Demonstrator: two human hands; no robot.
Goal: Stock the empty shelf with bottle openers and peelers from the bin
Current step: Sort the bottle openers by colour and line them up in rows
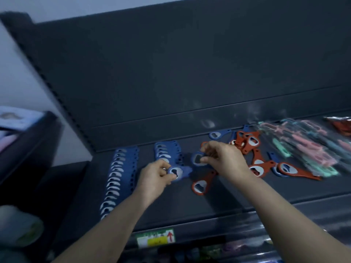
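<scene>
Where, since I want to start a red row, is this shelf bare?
Bare: the dark grey shelf's front strip, bordered by the lone red plastic bottle opener and, further right, the clear-wrapped pastel peelers. Crowded: mid-shelf, where left hand holds a blue plastic opener, right hand another, beside the red heap.

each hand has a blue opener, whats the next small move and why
Probably set the blue opener in the left hand onto the near end of the short blue row: that row ends just beside it, while the long blue row runs almost to the shelf front.
</scene>
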